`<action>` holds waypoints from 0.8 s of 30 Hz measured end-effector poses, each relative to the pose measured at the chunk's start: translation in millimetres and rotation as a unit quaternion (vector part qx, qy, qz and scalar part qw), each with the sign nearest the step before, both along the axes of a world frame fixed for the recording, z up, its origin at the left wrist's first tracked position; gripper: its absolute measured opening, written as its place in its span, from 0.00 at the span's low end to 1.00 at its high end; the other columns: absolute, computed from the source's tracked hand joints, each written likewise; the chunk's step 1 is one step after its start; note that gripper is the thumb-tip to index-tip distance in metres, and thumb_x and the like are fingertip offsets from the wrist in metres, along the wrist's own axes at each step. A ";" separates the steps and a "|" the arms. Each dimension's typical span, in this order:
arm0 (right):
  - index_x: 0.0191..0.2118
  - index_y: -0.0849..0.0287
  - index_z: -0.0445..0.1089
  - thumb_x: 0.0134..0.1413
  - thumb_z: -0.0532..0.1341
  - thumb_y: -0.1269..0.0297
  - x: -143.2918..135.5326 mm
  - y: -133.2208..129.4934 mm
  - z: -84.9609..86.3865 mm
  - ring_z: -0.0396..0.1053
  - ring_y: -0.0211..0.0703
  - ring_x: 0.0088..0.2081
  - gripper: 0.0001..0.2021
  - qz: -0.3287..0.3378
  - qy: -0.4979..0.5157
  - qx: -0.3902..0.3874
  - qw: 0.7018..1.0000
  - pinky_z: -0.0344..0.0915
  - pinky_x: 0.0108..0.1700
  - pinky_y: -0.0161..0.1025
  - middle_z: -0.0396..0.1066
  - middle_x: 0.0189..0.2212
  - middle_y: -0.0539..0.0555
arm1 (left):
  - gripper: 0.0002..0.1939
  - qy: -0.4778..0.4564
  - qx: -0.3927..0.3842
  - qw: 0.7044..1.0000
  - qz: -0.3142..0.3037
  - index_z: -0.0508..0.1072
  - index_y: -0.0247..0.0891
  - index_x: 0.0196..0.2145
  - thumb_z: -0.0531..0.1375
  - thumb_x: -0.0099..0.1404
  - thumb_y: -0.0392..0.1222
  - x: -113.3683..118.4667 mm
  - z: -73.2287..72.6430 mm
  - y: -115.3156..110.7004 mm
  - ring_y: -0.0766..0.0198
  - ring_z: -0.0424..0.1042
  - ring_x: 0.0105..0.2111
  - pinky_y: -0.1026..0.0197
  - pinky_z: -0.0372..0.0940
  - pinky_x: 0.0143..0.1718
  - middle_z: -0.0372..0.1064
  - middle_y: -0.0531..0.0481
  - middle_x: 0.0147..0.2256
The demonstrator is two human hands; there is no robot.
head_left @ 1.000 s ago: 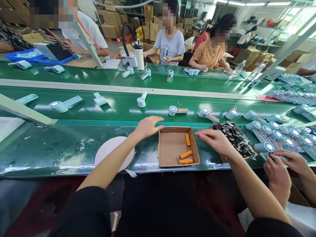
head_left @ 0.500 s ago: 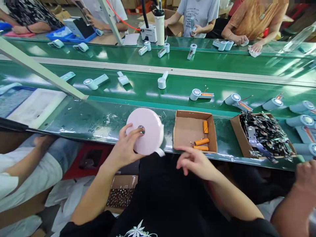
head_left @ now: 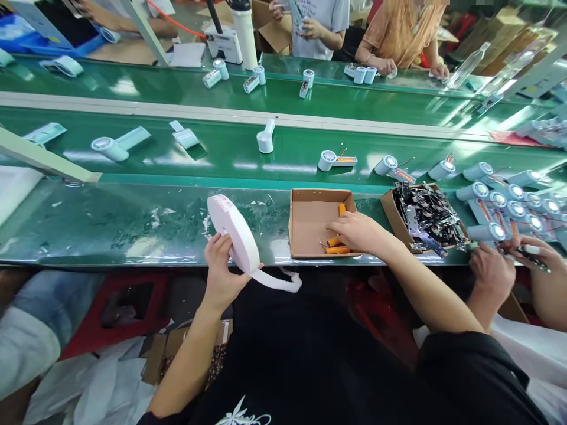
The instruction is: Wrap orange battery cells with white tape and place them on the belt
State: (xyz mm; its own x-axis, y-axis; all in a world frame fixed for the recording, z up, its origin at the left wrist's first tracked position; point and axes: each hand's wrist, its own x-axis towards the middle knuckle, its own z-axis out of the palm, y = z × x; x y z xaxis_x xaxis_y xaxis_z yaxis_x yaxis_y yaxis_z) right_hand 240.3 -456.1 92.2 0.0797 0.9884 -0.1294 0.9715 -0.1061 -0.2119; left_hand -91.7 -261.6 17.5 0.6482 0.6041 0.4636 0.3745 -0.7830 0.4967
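My left hand (head_left: 221, 277) grips a wide roll of white tape (head_left: 241, 239), tilted on edge above the front of the bench. A loose end of tape curls off its lower side toward the right. My right hand (head_left: 361, 231) reaches into a shallow cardboard box (head_left: 308, 224), fingers extended over a few orange cylindrical battery cells (head_left: 337, 250) with thin wires. The hand partly covers the cells, and its thumb is hidden. No cell is visibly lifted.
A cardboard box of metal-and-black small parts (head_left: 429, 215) stands to the right. Pale blue fan-like housings (head_left: 328, 159) lie along the green conveyor belt (head_left: 199, 168), many clustered at the right. A co-worker's hands (head_left: 491, 271) work there; other people sit across the belt.
My right hand has moved from in front of the box to inside it, over the cells. The tape roll has turned from face-on to edge-on in my left hand. The view has shifted right.
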 end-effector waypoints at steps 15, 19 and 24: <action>0.52 0.58 0.79 0.60 0.74 0.61 -14.8 32.9 -29.6 0.75 0.62 0.52 0.16 -0.012 0.161 -0.025 0.987 0.70 0.55 0.48 0.78 0.49 0.62 | 0.45 0.010 0.095 0.992 -0.085 0.56 0.47 0.69 0.68 0.58 0.32 15.7 24.5 -17.3 0.35 0.55 0.69 0.32 0.62 0.66 0.67 0.38 0.61; 0.45 0.58 0.81 0.65 0.70 0.63 -11.8 42.7 -30.5 0.76 0.55 0.47 0.07 -0.005 0.201 -0.009 0.980 0.71 0.52 0.44 0.79 0.44 0.58 | 0.47 0.036 0.086 0.992 -0.082 0.56 0.47 0.70 0.67 0.57 0.30 12.3 23.9 -20.4 0.35 0.54 0.69 0.31 0.61 0.67 0.66 0.38 0.62; 0.55 0.59 0.77 0.74 0.55 0.43 -11.0 25.3 -7.5 0.76 0.52 0.47 0.25 -0.125 0.509 0.132 0.841 0.74 0.51 0.46 0.78 0.45 0.58 | 0.46 0.052 0.119 0.988 -0.079 0.60 0.45 0.69 0.65 0.55 0.26 6.7 25.3 -24.2 0.33 0.54 0.69 0.32 0.61 0.67 0.69 0.39 0.61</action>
